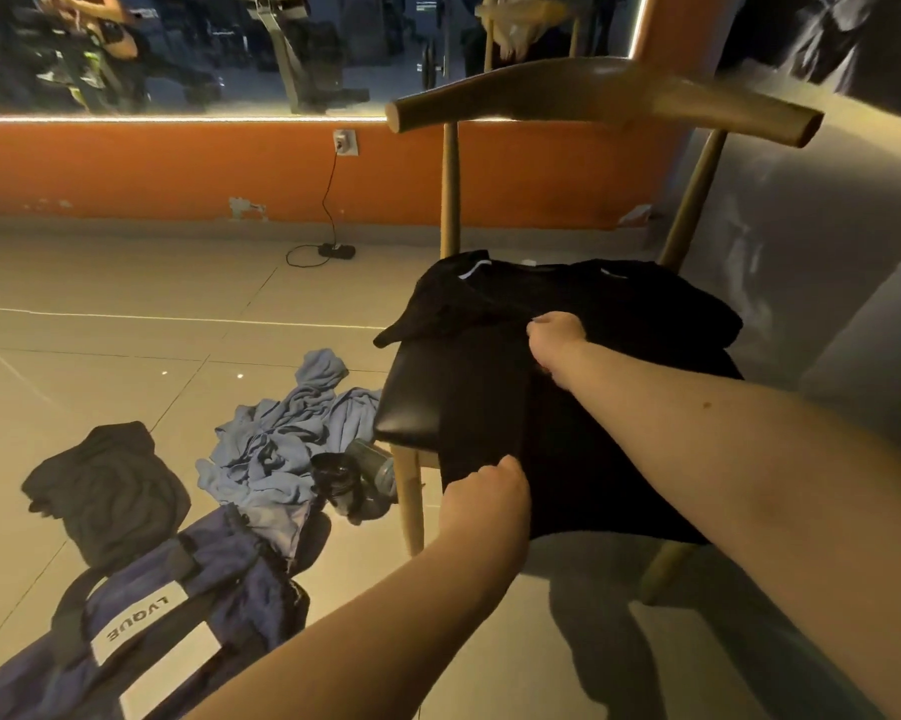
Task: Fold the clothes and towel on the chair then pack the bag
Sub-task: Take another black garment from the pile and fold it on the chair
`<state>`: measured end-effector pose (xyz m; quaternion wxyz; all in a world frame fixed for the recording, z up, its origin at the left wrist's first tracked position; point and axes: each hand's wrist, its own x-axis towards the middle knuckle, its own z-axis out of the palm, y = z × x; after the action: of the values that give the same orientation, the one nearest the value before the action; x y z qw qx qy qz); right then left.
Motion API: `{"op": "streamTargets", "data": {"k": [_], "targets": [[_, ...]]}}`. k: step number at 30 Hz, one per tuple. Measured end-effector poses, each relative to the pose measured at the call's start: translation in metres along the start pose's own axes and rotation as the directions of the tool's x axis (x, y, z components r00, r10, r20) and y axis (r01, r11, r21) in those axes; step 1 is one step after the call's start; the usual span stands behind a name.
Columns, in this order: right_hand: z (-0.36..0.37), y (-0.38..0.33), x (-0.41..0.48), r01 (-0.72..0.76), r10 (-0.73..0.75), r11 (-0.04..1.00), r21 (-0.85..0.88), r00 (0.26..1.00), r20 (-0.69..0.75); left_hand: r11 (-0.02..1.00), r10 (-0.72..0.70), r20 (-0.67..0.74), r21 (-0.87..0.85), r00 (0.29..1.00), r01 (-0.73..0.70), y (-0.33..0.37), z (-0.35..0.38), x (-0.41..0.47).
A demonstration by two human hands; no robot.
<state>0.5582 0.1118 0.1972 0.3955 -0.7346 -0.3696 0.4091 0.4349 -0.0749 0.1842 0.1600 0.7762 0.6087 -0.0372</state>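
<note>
"Black shirt [620, 407] spread flat on the seat of the chair [417, 392]. Why lay it there and not fold it in the air?"

"The seat gives a firm bed, I think. The cloth lies smooth, collar toward the chair's back and hem hanging over the front edge, so a fold can be pressed straight."

"And the hands?"

"Both are grasping the shirt. The right hand [557, 340] pinches the cloth mid-seat, up toward the collar end. The left hand [485, 491] clutches it at the chair's front edge, fingers curled into the hem. They sit on one line, which looks like the crease of a side panel being turned in lengthwise."

"So the fold is only begun?"

"That's my reading. One sleeve trails off the seat's far left corner, and the half toward the chair's right side lies untouched."

"What about the rest?"

"The blue towel [282, 444] lies crumpled on the floor just left of the chair, with a dark bottle [360, 470] against the front left leg. Another dark garment [105, 491] sits farther left of the chair, seemingly folded, though I cannot be sure. The navy bag [178, 605] slumps nearest the camera, left of the chair, with the towel's edge draped on it. Whether it holds anything inside I cannot tell."
</note>
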Motion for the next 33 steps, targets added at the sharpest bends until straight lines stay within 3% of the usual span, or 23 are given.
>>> {"op": "streamTargets", "data": {"k": [5,9,13,17,21,24,29,33], "targets": [[0.003,0.005,0.006,0.076,-0.080,0.988,-0.137,0.996,-0.026,0.994,-0.088,0.037,-0.055,0.995,0.090,0.010,0.028,0.011],[0.003,0.006,0.008,0.146,-0.157,0.954,-0.262,0.987,-0.019,0.980,-0.114,0.146,-0.148,0.983,0.135,0.010,0.044,0.014],[-0.001,0.011,0.012,0.184,-0.230,0.888,-0.422,0.971,-0.059,0.988,-0.119,0.239,-0.068,0.964,0.139,-0.008,0.036,0.018],[-0.005,0.012,0.015,0.186,-0.220,0.859,-0.476,0.975,-0.016,0.960,-0.163,0.027,-0.226,0.986,0.164,-0.047,0.004,0.034],[-0.004,0.007,0.021,0.251,-0.269,0.859,-0.447,0.963,0.024,0.893,-0.255,-0.182,-0.421,0.950,0.159,-0.075,-0.033,0.060],[0.004,0.001,0.030,0.360,-0.378,0.808,-0.468,0.924,0.058,0.882,-0.315,-0.244,-0.432,0.917,0.188,-0.091,-0.057,0.091],[0.026,-0.012,0.046,0.582,-0.556,0.670,-0.461,0.805,0.208,0.792,-0.500,-0.158,-0.480,0.851,0.377,-0.121,-0.084,0.149],[0.048,-0.027,0.053,0.707,-0.595,0.547,-0.448,0.705,0.387,0.700,-0.522,-0.024,-0.583,0.853,0.412,-0.132,-0.090,0.184]]}}
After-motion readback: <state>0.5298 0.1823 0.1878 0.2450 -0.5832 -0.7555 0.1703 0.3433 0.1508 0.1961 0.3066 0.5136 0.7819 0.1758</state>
